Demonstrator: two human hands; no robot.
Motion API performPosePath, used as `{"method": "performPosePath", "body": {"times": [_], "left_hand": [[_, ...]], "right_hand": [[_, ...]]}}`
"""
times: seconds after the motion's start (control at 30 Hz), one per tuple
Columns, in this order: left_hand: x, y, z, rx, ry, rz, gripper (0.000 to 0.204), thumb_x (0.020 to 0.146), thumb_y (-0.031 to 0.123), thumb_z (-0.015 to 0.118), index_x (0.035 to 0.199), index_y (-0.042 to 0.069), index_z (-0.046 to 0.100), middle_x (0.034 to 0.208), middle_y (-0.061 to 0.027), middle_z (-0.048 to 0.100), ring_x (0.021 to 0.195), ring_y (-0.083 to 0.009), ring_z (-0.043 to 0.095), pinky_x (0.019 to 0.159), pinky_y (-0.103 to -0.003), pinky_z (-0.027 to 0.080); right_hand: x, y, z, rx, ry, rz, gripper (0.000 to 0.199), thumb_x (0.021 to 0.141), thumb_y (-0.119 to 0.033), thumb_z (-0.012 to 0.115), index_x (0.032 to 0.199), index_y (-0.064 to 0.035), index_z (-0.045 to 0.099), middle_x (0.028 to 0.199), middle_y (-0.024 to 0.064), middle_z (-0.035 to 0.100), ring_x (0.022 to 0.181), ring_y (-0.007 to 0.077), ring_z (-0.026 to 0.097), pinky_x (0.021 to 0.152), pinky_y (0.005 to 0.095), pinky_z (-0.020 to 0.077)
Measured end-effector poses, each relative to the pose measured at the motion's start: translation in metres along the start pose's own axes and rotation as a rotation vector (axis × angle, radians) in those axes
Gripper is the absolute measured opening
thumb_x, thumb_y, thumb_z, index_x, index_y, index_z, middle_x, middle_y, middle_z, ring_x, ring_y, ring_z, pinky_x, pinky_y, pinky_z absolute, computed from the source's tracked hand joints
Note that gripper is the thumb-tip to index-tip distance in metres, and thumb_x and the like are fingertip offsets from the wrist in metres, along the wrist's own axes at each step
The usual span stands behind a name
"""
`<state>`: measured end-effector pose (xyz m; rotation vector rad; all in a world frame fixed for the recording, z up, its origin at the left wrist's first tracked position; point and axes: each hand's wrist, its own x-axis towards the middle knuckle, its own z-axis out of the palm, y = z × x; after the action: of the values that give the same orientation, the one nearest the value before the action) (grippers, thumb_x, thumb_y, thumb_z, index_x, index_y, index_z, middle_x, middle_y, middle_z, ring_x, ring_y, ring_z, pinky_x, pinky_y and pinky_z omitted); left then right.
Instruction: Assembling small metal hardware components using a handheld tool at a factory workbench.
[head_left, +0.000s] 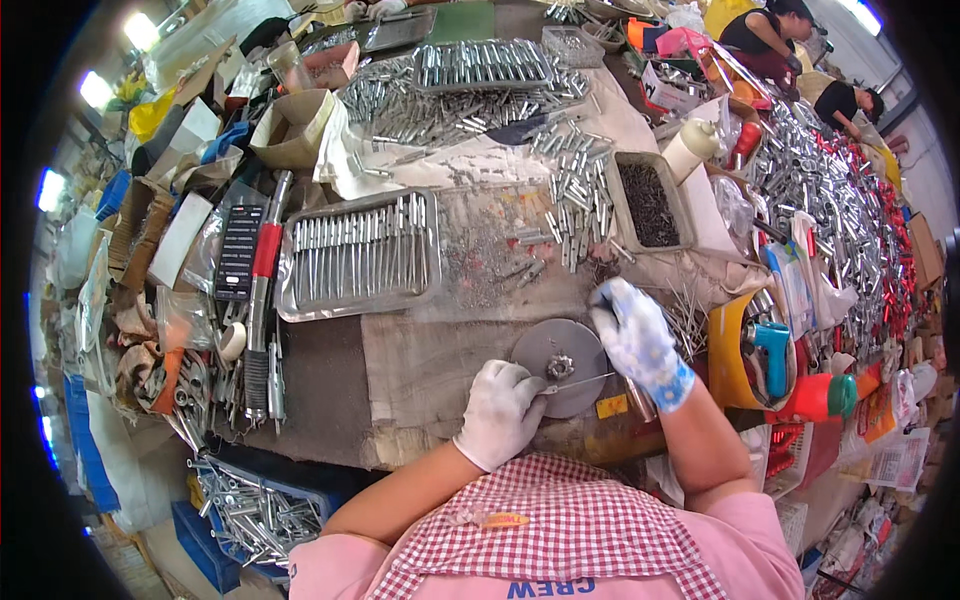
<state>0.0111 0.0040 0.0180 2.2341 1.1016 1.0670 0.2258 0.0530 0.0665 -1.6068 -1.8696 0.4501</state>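
Note:
My left hand [500, 410], in a white glove, pinches a thin metal rod [580, 381] that lies across the near edge of a round grey metal disc [550, 345]. A small toothed metal part [559, 367] sits at the disc's centre, just right of my fingertips. My right hand [637, 338], in a white glove with blue dots, rests on the disc's right rim with the fingers curled; whether it holds anything is hidden.
A metal tray [288, 300] of laid-out rods sits at the back left. A grey box of dark small parts [648, 203] stands behind my right hand. Loose metal tubes [575, 200] cover the cloth. A yellow bin [725, 350] stands right. Two other people [770, 35] work far right.

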Motion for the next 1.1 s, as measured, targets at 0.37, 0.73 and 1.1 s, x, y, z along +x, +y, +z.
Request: {"method": "performPosePath", "body": {"times": [0.37,0.73,1.1], "left_hand": [[-0.004,-0.005,0.008,0.075,-0.080,0.015,0.016,0.070,0.008,0.072,0.086,0.008,0.070,0.083,-0.0070,0.060,0.084,-0.0291,0.056,0.076,-0.042,0.047],[-0.005,-0.007,0.010,0.059,-0.090,0.002,0.022,0.066,0.006,0.074,0.087,0.006,0.071,0.083,-0.0069,0.060,0.085,-0.0295,0.056,0.077,-0.040,0.048],[-0.006,-0.010,0.014,0.049,-0.046,0.029,0.021,0.065,0.003,0.074,0.085,0.008,0.071,0.083,-0.0073,0.059,0.082,-0.0296,0.056,0.073,-0.040,0.049]], "right_hand": [[-0.093,0.005,0.038,0.113,-0.010,-0.232,0.022,0.077,-0.008,0.073,0.098,-0.0136,0.074,0.093,0.0035,0.067,0.080,0.0242,0.064,0.069,0.0364,0.0527],[-0.064,-0.016,0.031,-0.298,-0.232,-0.335,0.010,0.072,-0.019,0.071,0.078,-0.0118,0.070,0.094,0.0041,0.062,0.085,0.0276,0.057,0.071,0.0415,0.0466],[-0.053,-0.015,0.032,-0.318,-0.433,-0.221,0.017,0.072,-0.023,0.073,0.081,-0.0085,0.072,0.094,0.0093,0.065,0.093,0.0317,0.059,0.077,0.0437,0.0500]]}}
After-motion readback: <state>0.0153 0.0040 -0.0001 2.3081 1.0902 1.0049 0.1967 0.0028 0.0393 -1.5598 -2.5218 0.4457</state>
